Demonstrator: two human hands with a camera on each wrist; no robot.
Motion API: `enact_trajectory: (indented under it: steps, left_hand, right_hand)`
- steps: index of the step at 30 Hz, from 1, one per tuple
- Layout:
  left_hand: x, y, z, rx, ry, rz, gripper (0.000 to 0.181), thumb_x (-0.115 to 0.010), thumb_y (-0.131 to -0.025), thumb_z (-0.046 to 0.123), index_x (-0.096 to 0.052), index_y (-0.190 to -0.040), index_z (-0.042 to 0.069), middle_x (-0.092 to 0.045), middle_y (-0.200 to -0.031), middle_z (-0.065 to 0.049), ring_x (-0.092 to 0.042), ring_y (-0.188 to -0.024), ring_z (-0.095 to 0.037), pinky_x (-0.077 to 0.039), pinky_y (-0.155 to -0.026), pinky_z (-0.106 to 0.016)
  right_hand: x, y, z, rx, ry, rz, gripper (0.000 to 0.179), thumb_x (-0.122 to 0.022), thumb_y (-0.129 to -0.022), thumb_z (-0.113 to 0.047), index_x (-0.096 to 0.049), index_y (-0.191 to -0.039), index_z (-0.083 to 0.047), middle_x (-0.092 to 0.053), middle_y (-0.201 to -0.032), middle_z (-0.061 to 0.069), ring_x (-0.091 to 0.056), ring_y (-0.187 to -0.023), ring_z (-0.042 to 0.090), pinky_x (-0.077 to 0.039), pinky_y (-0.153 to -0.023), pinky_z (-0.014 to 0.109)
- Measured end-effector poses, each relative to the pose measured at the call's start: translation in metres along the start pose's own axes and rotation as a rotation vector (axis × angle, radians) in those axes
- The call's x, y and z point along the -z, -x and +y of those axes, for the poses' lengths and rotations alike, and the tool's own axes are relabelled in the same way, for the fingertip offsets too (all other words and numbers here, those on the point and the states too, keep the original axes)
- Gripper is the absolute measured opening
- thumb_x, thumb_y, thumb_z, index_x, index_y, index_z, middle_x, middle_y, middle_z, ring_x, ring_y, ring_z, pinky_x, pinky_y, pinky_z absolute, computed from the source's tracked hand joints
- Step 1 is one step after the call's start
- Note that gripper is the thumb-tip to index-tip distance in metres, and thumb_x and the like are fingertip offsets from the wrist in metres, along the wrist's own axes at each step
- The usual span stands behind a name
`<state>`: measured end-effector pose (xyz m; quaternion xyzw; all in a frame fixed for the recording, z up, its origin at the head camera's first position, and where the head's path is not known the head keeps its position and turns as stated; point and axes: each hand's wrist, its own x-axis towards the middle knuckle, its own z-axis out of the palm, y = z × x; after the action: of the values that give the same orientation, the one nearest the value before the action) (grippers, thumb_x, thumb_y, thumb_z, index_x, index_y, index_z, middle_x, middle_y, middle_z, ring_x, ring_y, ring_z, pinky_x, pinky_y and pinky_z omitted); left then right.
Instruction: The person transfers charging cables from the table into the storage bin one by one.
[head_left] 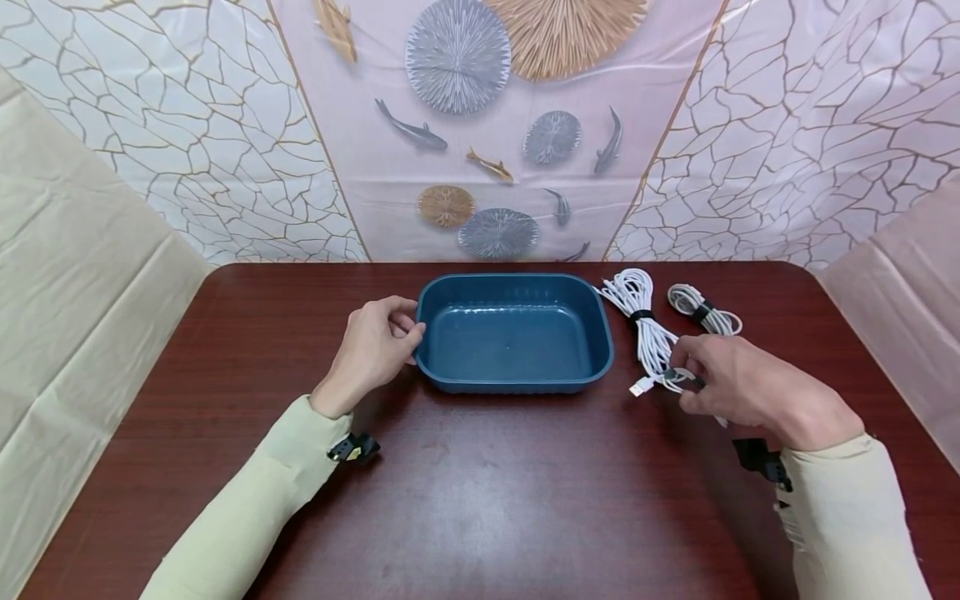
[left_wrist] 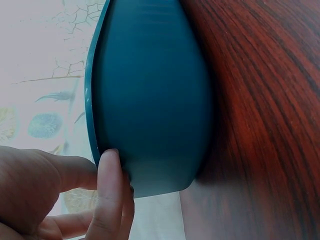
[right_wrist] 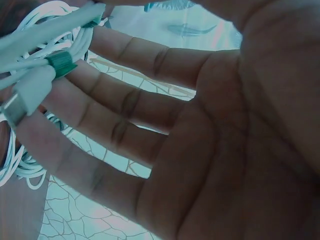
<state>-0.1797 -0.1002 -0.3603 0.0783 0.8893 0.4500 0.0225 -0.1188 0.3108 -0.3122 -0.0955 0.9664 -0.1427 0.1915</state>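
Note:
A blue rectangular basin [head_left: 513, 387] stands on the table. My left hand [head_left: 371, 346] pinches its left rim; in the left wrist view the fingers [left_wrist: 110, 180] touch the outer wall. To the basin's right, my right hand [head_left: 750, 383] holds a small coiled white cable [head_left: 678, 377] with a dark strap. The right wrist view shows this cable's metal-tipped plug [right_wrist: 30, 97] near the fingertips. A larger white cable bundle [head_left: 630, 292] with a black strap lies between basin and hand. A white USB plug [head_left: 642, 386] shows beside it; which cable it belongs to is unclear.
Another strapped coil of whitish cable [head_left: 705, 310] lies behind my right hand. The dark red-brown wooden table [head_left: 480, 492] reaches back to a patterned cloth backdrop [head_left: 495, 167]. Pale cloth [head_left: 82, 275] hangs along the left side, and more on the right.

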Motion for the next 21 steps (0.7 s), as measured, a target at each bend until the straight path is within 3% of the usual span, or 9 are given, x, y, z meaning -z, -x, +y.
enact_trajectory:
  steps: [4,11,21]
  left_hand:
    - [0.0002,0.0001,-0.0008,-0.005,0.001,0.0,0.038,-0.067,-0.097,0.011,-0.062,-0.133,-0.002,-0.069,-0.094,-0.016,-0.071,-0.064,-0.014,-0.064,-0.058,-0.029]
    - [-0.0002,-0.0001,-0.0015,-0.004,0.003,0.005,0.037,-0.067,-0.097,0.01,-0.062,-0.132,-0.003,-0.069,-0.093,-0.016,-0.072,-0.065,-0.015,-0.064,-0.057,-0.029]
    - [0.0,-0.0011,0.0001,0.007,0.01,-0.001,0.038,-0.067,-0.097,0.01,-0.062,-0.133,-0.002,-0.069,-0.093,-0.015,-0.072,-0.064,-0.015,-0.064,-0.058,-0.028]
  right_hand:
    - [0.0008,-0.0018,0.0005,0.038,0.004,0.036,0.039,-0.071,-0.081,-0.009,-0.063,-0.118,0.001,-0.059,-0.086,0.007,-0.055,-0.063,0.012,-0.047,-0.056,0.028]
    - [0.0001,-0.0043,-0.0007,0.093,0.035,0.104,0.041,-0.072,-0.079,-0.011,-0.067,-0.119,-0.003,-0.064,-0.093,0.007,-0.057,-0.078,0.014,-0.049,-0.067,0.029]
    - [-0.0011,-0.0054,-0.001,0.144,0.081,0.189,0.036,-0.07,-0.079,-0.011,-0.071,-0.115,-0.005,-0.067,-0.093,0.003,-0.059,-0.085,0.015,-0.053,-0.074,0.033]
